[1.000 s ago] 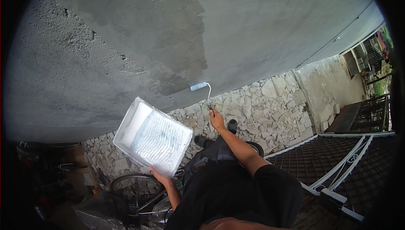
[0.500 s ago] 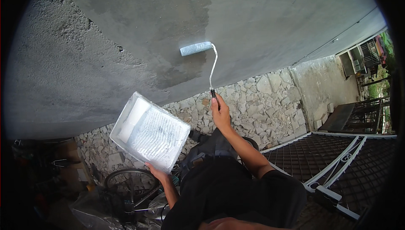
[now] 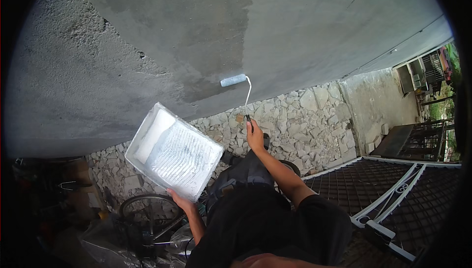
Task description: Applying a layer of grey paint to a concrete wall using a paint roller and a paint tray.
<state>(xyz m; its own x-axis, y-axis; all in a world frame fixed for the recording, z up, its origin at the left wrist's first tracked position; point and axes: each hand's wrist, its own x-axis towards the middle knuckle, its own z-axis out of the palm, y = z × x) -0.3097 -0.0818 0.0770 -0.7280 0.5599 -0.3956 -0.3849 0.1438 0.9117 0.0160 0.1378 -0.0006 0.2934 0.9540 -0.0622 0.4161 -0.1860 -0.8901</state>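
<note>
My right hand [image 3: 255, 136] is closed round the black handle of a paint roller [image 3: 233, 80]. The roller's pale, wet-looking sleeve is at the lower part of the grey wall [image 3: 295, 32], over a darker damp-looking patch; whether it presses on the surface I cannot tell. A white-coated wire frame joins sleeve and handle. In my left hand [image 3: 182, 200] is a paint tray [image 3: 189, 157], gripped by its near edge and held out to the left. White paint pools at the tray's far-left end, and its ribbed slope is coated too. Most of the left fingers are hidden beneath the tray.
Broken stones [image 3: 295, 123] cover the ground along the wall's foot. A bicycle wheel [image 3: 150, 209] and plastic sheeting [image 3: 101, 241] lie below the tray. To the right stands a white-framed metal gate [image 3: 393, 189] with dark mesh. Rough, chipped plaster [image 3: 88, 27] marks the wall's left side.
The roller has moved down the wall toward its foot, and my right hand has come down closer to my body. The tray has barely shifted in my left hand.
</note>
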